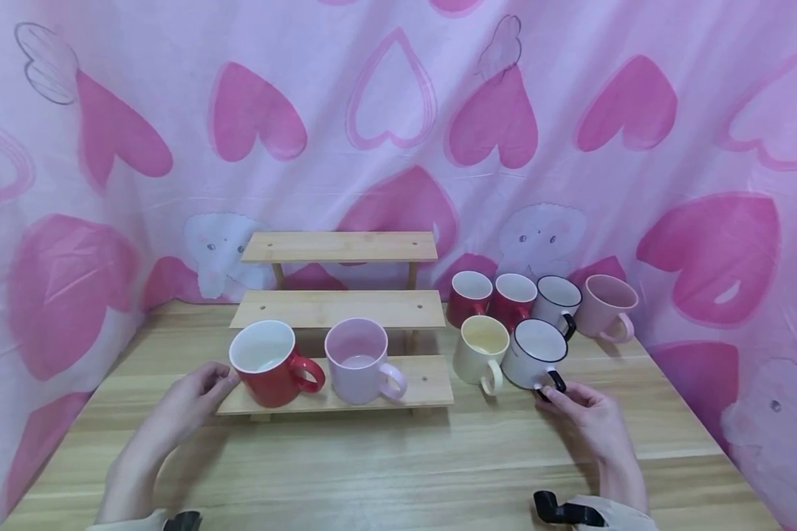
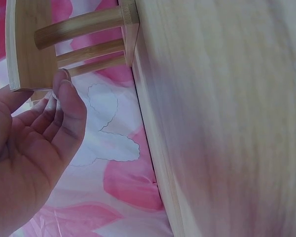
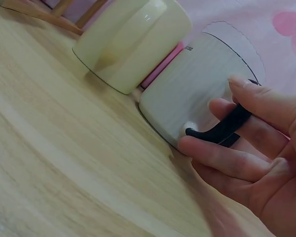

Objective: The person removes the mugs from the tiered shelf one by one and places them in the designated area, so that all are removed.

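Note:
My left hand (image 1: 186, 404) pinches the left end of the lowest board (image 1: 425, 391) of a three-tier wooden shelf, thumb on top and fingers below in the left wrist view. On that board stand a red mug (image 1: 268, 383) and a lilac mug (image 1: 357, 380), both upright with handles to the right. With the fingers of my right hand (image 1: 591, 417) I grip the black handle (image 3: 219, 128) of a white, black-rimmed mug (image 1: 528, 365). That mug is upright at table height, beside a cream mug (image 1: 474, 361).
Behind the white mug are two red mugs (image 1: 461, 304), another white mug with a black handle (image 1: 550, 302) and a pink mug (image 1: 601, 313). The middle board (image 1: 339, 310) and top board (image 1: 339, 247) rise behind the lowest one. A pink heart-print curtain (image 1: 398, 96) hangs behind the table (image 1: 345, 479).

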The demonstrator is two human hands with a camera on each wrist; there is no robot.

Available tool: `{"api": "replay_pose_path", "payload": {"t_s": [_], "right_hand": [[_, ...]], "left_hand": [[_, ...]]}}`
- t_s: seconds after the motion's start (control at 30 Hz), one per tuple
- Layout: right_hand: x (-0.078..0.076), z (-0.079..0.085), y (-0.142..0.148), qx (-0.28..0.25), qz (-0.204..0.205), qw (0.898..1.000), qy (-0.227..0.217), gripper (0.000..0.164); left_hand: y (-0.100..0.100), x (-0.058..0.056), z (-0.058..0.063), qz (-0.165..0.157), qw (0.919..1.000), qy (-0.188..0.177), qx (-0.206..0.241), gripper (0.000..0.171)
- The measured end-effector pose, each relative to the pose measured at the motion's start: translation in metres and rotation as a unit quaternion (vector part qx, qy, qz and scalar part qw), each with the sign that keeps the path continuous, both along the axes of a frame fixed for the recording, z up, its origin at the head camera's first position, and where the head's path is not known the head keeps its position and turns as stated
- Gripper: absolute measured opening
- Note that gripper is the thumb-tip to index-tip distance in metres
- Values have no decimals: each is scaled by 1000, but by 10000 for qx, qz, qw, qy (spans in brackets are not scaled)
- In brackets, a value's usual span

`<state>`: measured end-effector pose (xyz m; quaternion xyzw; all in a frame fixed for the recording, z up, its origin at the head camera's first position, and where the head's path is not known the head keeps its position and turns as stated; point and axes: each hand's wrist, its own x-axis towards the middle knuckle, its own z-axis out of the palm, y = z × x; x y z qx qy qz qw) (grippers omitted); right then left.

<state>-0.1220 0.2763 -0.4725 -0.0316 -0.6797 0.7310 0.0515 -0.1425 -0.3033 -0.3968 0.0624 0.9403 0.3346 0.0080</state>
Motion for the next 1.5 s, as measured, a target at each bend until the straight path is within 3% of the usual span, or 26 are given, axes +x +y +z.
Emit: {"api": "replay_pose_path", "payload": {"t_s": [0.4, 0.6, 0.7, 0.8, 0.9, 0.97, 1.17, 1.37, 1.5], "right_hand": [[-2, 4, 0, 526, 171, 9978, -352, 32], [-2, 9, 1, 601, 438, 9969, -260, 24], [-1, 14, 0, 925, 409, 9940, -413, 27], [1, 21, -1, 1938, 348, 9791, -509, 31], [3, 30, -2, 3037, 401, 9509, -446, 33], [4, 37, -2, 3455, 516, 9360, -442, 38], [13, 64, 3, 3716, 617, 9246, -564, 51], [16, 90, -5, 4125, 117, 9107, 153, 42], [14, 103, -24, 4054, 20, 9127, 520, 39]], "left_hand": [[1, 0, 1, 11, 10000, 50, 15, 31], [2, -1, -1, 7, 10000, 39, 26, 32], [2, -2, -2, -18, 10000, 39, 43, 33], [2, -2, -1, -48, 10000, 49, 60, 33], [1, -2, -1, -64, 9999, 49, 61, 32], [1, -1, 0, -47, 10000, 63, 48, 31], [1, -1, -1, -20, 10000, 11, 91, 32], [2, -1, -2, 1, 10000, -7, 98, 29], [1, 0, -2, 33, 9999, -6, 98, 28]]}}
